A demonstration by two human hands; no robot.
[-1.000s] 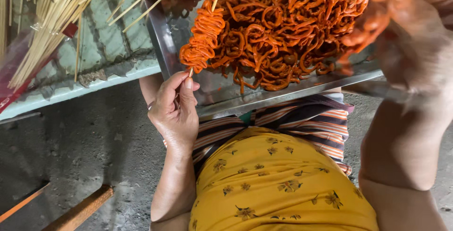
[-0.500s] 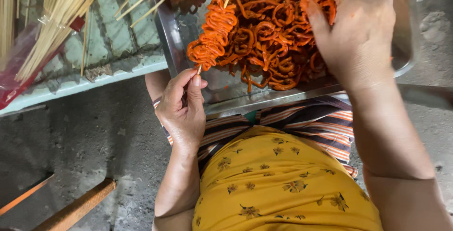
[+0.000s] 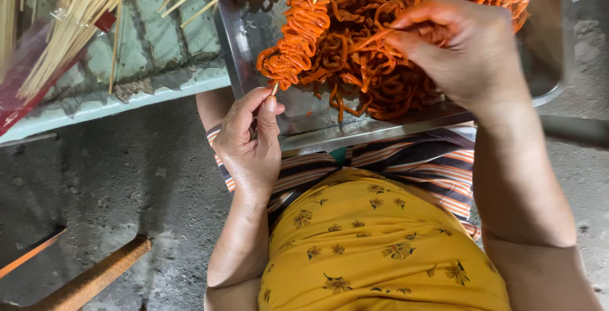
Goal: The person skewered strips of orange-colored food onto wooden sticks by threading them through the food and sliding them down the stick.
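The left hand (image 3: 250, 143) pinched the bottom end of a thin wooden stick (image 3: 298, 32), loaded with orange strips. The stick leaned up over a metal tray (image 3: 236, 51). The right hand (image 3: 466, 51) was closed on one orange strip (image 3: 371, 38), just above the big orange pile (image 3: 393, 76) in that tray. Spare sticks (image 3: 70, 13) lay off to the left.
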